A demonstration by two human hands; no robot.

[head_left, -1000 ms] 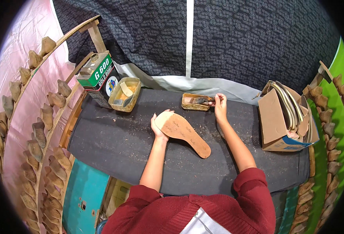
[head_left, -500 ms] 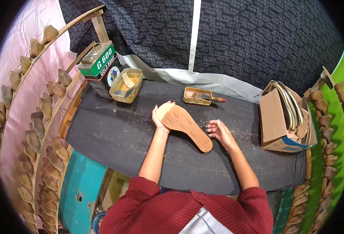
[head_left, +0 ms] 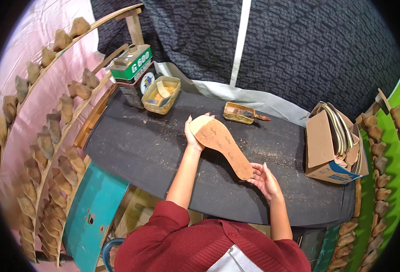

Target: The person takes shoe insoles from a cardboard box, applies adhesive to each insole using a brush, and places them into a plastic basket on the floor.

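Note:
A tan shoe insole [head_left: 220,141], paler at its wide end and specked with small dark marks, is held over the dark-covered table. My left hand [head_left: 193,138] grips the wide end from its left edge, the fingers partly hidden beneath. At the narrow heel end, my right hand [head_left: 267,182] is open with palm turned up. Its fingertips reach the insole's edge, and the thumb stands apart; whether they touch it I cannot tell.
Dark cloth covers the table [head_left: 141,140], strewn with scraps. Behind are a green-and-black metal can [head_left: 134,75], a tub [head_left: 172,99] with pale pieces, and a small tray [head_left: 239,119] with a brush. A cardboard box [head_left: 320,145] stands right. Racks of wooden shoe lasts [head_left: 46,140] flank the table.
My right hand has come down to the insole's heel end. The insole remains in my left hand, and the whole view has shifted and tilted slightly.

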